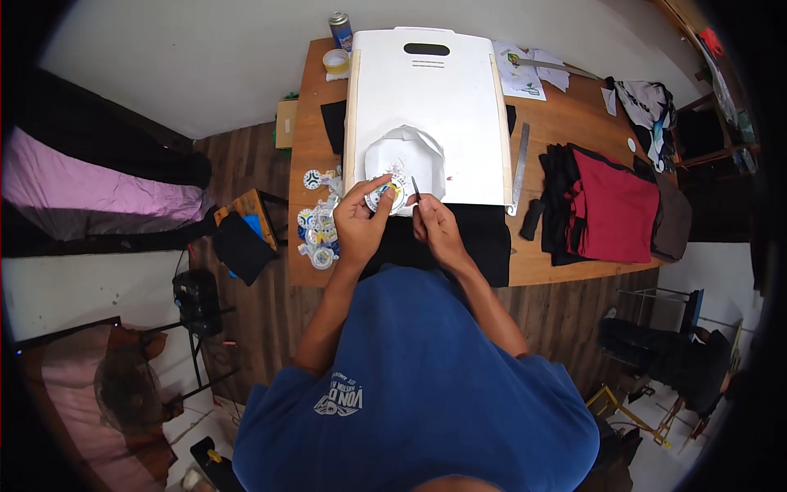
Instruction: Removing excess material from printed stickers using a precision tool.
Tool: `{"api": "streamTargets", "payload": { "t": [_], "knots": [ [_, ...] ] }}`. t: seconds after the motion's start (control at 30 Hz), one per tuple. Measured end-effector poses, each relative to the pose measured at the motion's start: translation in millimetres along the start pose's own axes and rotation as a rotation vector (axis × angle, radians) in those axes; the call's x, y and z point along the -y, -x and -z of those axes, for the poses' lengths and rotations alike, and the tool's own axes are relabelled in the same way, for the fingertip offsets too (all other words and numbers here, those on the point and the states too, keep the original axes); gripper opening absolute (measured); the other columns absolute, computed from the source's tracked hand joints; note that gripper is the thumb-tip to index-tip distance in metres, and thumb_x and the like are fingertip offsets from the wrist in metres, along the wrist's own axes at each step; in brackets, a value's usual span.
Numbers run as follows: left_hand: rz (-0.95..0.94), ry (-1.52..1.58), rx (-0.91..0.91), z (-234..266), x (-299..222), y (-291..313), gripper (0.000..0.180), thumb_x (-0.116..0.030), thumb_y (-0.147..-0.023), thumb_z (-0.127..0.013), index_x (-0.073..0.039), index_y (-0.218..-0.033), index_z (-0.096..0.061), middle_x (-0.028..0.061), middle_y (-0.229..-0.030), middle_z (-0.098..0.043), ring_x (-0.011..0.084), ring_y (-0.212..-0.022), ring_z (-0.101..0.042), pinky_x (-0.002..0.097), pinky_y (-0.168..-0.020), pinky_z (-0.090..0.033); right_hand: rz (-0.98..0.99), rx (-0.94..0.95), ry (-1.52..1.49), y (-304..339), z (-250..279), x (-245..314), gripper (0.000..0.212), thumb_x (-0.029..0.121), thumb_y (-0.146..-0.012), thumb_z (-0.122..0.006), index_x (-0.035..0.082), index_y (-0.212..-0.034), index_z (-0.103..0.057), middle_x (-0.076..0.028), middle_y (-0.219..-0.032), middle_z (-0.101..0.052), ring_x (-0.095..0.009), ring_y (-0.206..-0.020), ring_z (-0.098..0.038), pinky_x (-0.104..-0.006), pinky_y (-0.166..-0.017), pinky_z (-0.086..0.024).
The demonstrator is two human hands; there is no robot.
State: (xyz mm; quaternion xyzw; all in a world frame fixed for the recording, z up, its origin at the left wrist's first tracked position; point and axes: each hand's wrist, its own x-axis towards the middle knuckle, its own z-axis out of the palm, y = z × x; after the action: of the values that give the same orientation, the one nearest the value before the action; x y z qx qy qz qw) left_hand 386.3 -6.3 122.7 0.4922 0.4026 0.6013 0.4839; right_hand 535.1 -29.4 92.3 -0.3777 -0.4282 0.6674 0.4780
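Observation:
My left hand (359,223) pinches a round printed patch (379,199) with a white border and a coloured middle. Beside it, my right hand (439,233) grips a thin, dark, pointed tool (416,188), its tip upward and apart from the patch; whether it is a blade or tweezers I cannot tell. Behind both hands a white paper tray (432,152) with folded sides lies on a large white board (426,98), with small scraps inside. Left of my left hand, several similar round printed pieces (320,225) lie in a loose heap on the wooden table (316,156).
Black cloth (479,238) lies beneath the board's near edge. A metal ruler (521,160) is at its right, then folded dark and red cloth (611,213). A spray can (340,30) and a tape roll (335,60) stand back left. Printed papers (520,78) lie back right.

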Motion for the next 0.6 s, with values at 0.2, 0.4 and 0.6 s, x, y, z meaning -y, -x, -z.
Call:
{"api": "streamTargets", "payload": {
  "t": [0.2, 0.4, 0.6],
  "knots": [
    [-0.023, -0.008, 0.036, -7, 10, 0, 0.028, 0.008, -0.086, -0.063, 0.011, -0.114, -0.061, 0.0152, -0.106, -0.062, 0.0144, -0.096, -0.061, 0.0233, -0.081, -0.051, 0.021, -0.014, -0.099, 1, 9, -2, 0.041, 0.038, -0.104, -0.032, 0.003, -0.102, -0.053, 0.002, -0.061, -0.036, -0.006, -0.053, -0.03, -0.0215, -0.051, -0.029],
    [0.031, -0.01, 0.069, -8, 17, 1, 0.029, 0.007, -0.087, -0.062, 0.01, -0.115, -0.06, 0.0135, -0.105, -0.061, 0.0136, -0.095, -0.06, 0.0223, -0.081, -0.05, 0.049, -0.002, -0.117, -1, 17, -15, 0.04, 0.038, -0.104, -0.033, 0.003, -0.096, -0.052, 0.002, -0.058, -0.035, -0.007, -0.051, -0.029, -0.0221, -0.049, -0.028],
    [0.037, -0.01, 0.096, -2, 23, 1, 0.03, 0.007, -0.087, -0.062, 0.01, -0.117, -0.059, 0.0124, -0.104, -0.061, 0.0133, -0.095, -0.06, 0.0221, -0.082, -0.049, 0.052, -0.001, -0.17, -3, 14, -24, 0.038, 0.036, -0.104, -0.034, 0.004, -0.093, -0.052, 0.002, -0.056, -0.035, -0.007, -0.049, -0.029, -0.0225, -0.048, -0.027]
  ]
}}
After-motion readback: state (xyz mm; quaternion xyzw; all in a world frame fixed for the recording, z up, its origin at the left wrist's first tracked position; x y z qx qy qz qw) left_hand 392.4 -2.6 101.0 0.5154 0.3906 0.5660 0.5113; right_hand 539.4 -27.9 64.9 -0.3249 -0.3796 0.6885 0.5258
